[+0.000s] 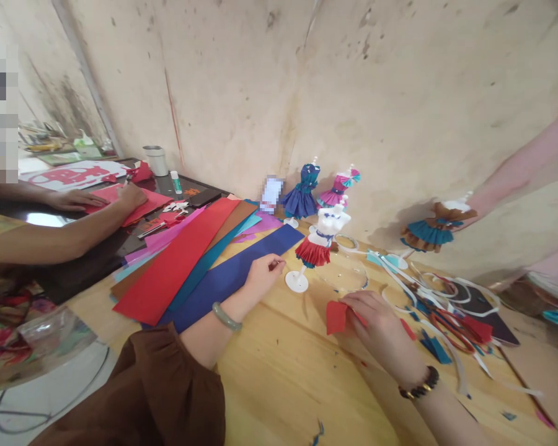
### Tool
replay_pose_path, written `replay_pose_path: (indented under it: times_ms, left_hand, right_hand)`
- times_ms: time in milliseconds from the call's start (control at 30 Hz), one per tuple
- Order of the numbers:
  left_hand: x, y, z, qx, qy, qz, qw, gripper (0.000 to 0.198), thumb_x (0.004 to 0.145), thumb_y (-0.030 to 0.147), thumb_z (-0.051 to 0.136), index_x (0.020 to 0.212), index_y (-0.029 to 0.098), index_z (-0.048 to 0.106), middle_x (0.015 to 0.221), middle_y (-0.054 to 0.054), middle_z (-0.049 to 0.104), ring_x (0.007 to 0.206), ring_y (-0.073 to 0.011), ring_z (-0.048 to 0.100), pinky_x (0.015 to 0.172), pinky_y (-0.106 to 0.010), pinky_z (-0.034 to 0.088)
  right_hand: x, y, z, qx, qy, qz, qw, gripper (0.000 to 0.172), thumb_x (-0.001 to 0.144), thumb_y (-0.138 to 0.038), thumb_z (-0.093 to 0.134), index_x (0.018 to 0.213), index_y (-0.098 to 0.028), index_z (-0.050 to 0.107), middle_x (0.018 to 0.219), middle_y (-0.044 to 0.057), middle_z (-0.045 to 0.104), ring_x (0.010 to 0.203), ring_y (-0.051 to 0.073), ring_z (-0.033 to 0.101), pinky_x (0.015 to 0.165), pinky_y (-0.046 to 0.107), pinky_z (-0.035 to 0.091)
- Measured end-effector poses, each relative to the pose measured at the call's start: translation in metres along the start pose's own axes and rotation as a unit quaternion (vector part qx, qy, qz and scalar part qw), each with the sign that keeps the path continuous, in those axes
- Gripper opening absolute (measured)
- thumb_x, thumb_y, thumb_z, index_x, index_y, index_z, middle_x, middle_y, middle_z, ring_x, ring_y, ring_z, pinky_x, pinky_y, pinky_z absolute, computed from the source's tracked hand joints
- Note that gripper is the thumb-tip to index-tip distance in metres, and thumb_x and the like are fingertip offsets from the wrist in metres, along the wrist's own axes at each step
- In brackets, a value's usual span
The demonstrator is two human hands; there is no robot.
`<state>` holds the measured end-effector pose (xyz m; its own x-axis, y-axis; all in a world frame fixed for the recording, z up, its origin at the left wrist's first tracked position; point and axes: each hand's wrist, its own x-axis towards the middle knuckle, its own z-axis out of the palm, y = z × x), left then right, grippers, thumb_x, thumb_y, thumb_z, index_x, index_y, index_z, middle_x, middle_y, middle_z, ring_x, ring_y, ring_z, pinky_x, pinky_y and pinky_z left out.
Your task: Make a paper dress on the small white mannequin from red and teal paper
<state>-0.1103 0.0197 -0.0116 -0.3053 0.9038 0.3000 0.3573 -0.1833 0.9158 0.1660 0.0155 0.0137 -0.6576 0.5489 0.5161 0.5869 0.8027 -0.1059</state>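
Note:
A small white mannequin [331,224] with a gathered red paper skirt [313,250] stands upright on a round white base [297,279]. Just left of it is my left hand [264,272], its fingers curled into a pinch; whatever they hold, if anything, is too small to make out. My right hand [374,322] is closed on a piece of red crepe paper [336,317], low over the wooden table in front of the mannequin's right side. Beneath and beyond my left forearm lie long paper strips: a blue strip [235,272] and a red strip [181,260].
Behind stand a mannequin in a blue dress [300,195] and one in pink [338,189]. Another person's hand is behind a brown-and-blue dressed mannequin [430,229]. Orange-handled scissors [451,331] lie among ribbons and scraps at right. A co-worker's hands [132,196] rest on red paper at left.

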Motion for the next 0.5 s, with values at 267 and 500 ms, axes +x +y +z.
replay_pose_path:
  times_ms: [267,500]
  left_hand:
    - [0.002,0.004,-0.006,0.032,0.005,-0.009,0.999,0.014,0.079,0.024,0.059,0.08,0.019,0.071,0.076,-0.002,0.073,0.071,-0.0179,0.066,0.067,-0.027,0.05]
    - [0.007,0.006,-0.012,0.062,-0.004,-0.017,0.998,0.017,0.076,0.034,0.061,0.078,0.02,0.07,0.079,-0.004,0.074,0.073,-0.0204,0.067,0.07,-0.03,0.051]
  right_hand:
    - [-0.024,-0.003,0.023,0.002,-0.076,0.011,0.997,0.028,0.097,-0.02,0.047,0.114,-0.015,0.068,0.109,0.014,0.071,0.1,0.027,0.064,0.088,0.045,0.054]
    - [-0.015,-0.023,0.012,0.011,-0.118,0.023,0.993,0.022,0.095,-0.015,0.051,0.107,-0.014,0.07,0.106,0.013,0.072,0.097,0.025,0.064,0.087,0.041,0.052]
